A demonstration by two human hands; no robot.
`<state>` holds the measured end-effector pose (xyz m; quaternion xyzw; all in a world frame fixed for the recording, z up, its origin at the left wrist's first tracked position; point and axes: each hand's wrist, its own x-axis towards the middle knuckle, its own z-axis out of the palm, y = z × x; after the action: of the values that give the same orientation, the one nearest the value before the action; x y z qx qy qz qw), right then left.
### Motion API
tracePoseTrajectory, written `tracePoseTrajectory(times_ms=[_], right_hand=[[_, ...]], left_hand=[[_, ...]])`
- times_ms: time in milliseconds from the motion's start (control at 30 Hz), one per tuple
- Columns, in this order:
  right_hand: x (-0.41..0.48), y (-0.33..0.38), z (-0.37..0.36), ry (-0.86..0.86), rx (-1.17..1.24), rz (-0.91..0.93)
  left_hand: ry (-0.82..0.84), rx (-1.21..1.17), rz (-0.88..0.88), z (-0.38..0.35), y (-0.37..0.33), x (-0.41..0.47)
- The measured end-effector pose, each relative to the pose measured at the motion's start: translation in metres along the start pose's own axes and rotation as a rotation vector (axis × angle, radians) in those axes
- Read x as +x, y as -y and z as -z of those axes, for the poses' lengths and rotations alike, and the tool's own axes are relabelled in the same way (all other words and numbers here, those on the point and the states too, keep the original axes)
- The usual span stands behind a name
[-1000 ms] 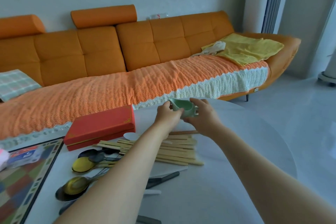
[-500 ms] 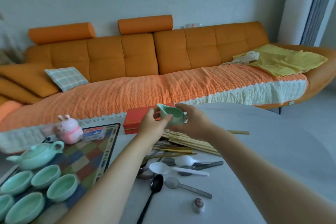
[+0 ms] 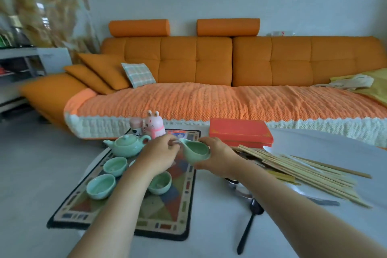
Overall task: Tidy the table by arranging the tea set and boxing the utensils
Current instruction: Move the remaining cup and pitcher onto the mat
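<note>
Item: green pouring pitcher (image 3: 195, 151), held off the worktop (image 3: 209, 226) above the far right corner of the patterned mat (image 3: 167, 211). Your right hand (image 3: 219, 158) has its grip clamped on the pitcher's right side and underside; your left hand (image 3: 160, 156) has its fingers pinched on the spout end at the left. On the mat: green teapot (image 3: 125, 145) at the far left corner; three green cups visible, one at the left edge just before the teapot (image 3: 115, 166), one nearer you along the same edge (image 3: 101, 186), one right of your left forearm (image 3: 160, 182). At the mat's far edge stand a pink rabbit figure (image 3: 154, 126) and a small canister (image 3: 136, 125), touching or nearly so. Right of the mat: red box (image 3: 240, 135), lid shut, at the worktop's far edge; wooden chopsticks (image 3: 303, 174) fanned in a loose heap toward the right edge; a black spoon (image 3: 250, 226) lying handle toward you; metal spoons partly hidden under your right forearm. Open room: bare worktop along the near edge between mat and black spoon, and the near half of the mat. Surroundings: white worktop, orange sofa (image 3: 209, 65) with a knitted throw beyond the far edge, pale grey floor at left.
</note>
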<state>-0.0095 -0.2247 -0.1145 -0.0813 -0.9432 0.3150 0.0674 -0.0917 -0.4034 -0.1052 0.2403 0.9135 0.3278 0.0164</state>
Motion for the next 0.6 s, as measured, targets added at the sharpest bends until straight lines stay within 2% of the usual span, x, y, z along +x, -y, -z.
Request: tracePoseTrajectory(times_ms=[100, 200, 433, 600], right_hand=[[0.023, 0.013, -0.018, 0.036, -0.055, -0.023], [0.041, 0.023, -0.033, 0.084, -0.101, -0.023], [0.068, 0.038, -0.057, 0.117, -0.139, -0.005], [0.079, 0.039, -0.065, 0.104, -0.186, 0.025]], left_hand=[[-0.064, 0.223, -0.021, 0.014, 0.036, 0.004], [-0.051, 0.331, -0.009, 0.023, 0.059, 0.004], [0.037, 0.395, 0.017, 0.031, 0.081, 0.001], [0.034, 0.372, 0.015, 0.033, 0.084, 0.004]])
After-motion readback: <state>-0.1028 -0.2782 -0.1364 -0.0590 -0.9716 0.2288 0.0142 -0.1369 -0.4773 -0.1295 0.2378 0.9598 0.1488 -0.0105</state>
